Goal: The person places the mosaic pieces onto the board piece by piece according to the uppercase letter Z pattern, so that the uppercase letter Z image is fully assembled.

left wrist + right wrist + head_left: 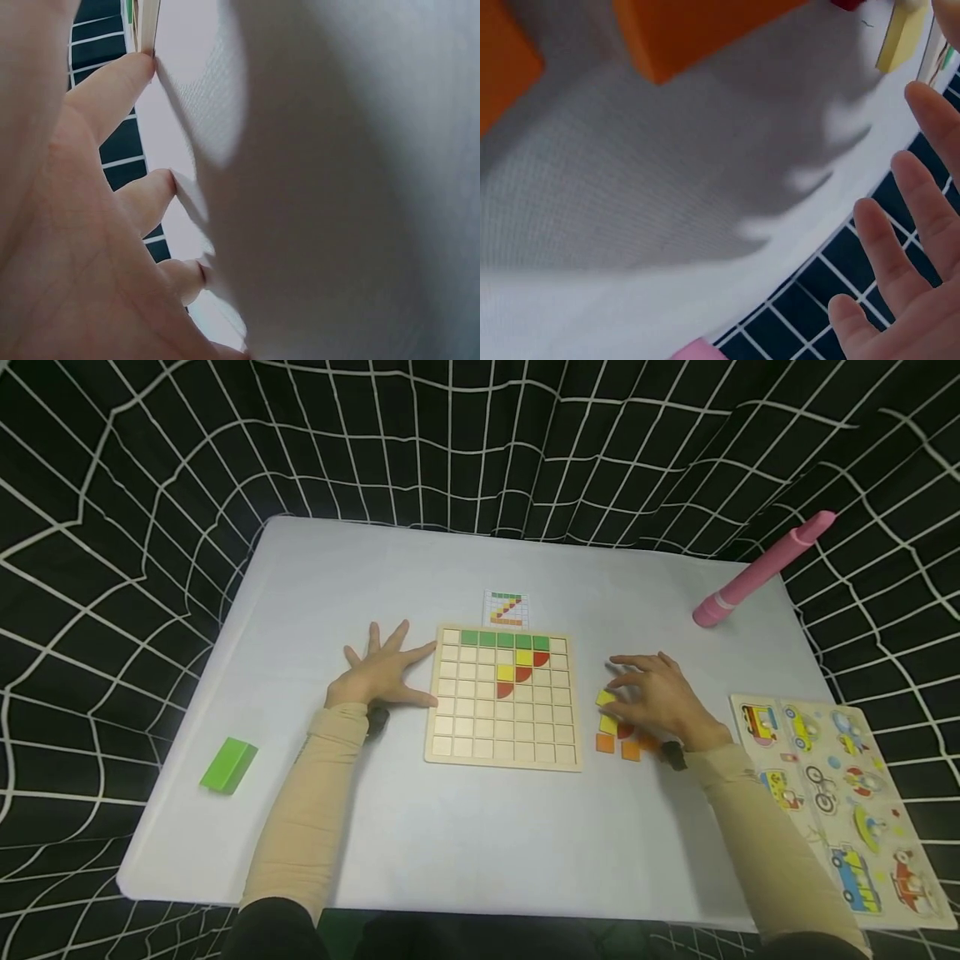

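- Tan sleeves [307,810], lowest in the head view, reach inward from the near edge of the white table [465,852].
- Right hand [656,697]: fingers partly spread, thumb and forefinger together at a yellow square [604,697]; whether they pinch it or only touch it, one cannot tell.
- Beside that hand, on its near side: a second yellow square [608,725], a partly hidden red piece [625,732] and orange squares [631,751].
- Left hand [378,675]: spread wide, holding nothing, with thumb and forefinger against the left edge of the wooden board [525,735].
- Governing relation: the board lies left of the right hand, a strip of table between them; being roughly square, it offers no marked long axis. For the yellow squares the right hand is nearer, for the board the left.
- On the board, the lowest red quarter [505,691] has no yellow neighbour on its left, unlike the two red quarters above it.
- Beyond the board's far edge: a small pattern card [507,609].
- Farther right: a pink cylinder [757,572] and, nearer, a picture puzzle [808,810]. Far left of the left hand: a green block [228,766].
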Available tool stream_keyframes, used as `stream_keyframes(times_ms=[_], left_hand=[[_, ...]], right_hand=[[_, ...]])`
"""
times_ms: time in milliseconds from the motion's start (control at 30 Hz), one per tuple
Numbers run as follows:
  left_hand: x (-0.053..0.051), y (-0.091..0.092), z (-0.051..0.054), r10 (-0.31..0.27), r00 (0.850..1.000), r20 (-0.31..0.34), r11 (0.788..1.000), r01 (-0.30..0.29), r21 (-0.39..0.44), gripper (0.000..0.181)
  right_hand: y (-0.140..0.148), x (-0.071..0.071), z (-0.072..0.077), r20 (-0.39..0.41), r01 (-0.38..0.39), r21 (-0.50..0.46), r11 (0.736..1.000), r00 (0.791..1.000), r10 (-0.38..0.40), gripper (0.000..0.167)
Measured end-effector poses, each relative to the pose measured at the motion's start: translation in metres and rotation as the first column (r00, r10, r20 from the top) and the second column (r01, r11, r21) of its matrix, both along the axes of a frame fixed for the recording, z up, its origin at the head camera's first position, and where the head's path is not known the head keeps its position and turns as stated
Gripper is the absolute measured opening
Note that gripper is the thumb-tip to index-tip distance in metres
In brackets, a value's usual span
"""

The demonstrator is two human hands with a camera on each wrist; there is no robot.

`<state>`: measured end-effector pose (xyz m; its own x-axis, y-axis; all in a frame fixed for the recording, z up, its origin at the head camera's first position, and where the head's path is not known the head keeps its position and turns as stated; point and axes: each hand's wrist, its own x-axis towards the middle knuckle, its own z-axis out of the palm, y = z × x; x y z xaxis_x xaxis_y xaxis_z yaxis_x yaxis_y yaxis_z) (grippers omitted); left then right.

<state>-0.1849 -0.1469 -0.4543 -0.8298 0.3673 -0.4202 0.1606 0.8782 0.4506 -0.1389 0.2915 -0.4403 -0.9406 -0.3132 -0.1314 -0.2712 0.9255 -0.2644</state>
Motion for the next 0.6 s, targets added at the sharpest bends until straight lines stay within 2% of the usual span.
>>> stream_keyframes(times_ms=[267, 600], left_hand=[[0.0007, -0.0011, 0.0007, 0.005, 1.0, -0.001, 1.0, -0.005, 0.012, 0.105], [0.0012, -0.0014, 0.0008, 0.0, 1.0, -0.005, 1.0, 0.001, 0.008, 0.105]], right_hand=[[-0.0045, 0.0013, -0.0065, 0.044, 0.032, 0.021, 0.999, 0.998, -0.033, 0.034], [-0.0074, -0.0005, -0.0036, -0.006, -0.005, 0.027, 1.0, 1.0, 0.005, 0.034]])
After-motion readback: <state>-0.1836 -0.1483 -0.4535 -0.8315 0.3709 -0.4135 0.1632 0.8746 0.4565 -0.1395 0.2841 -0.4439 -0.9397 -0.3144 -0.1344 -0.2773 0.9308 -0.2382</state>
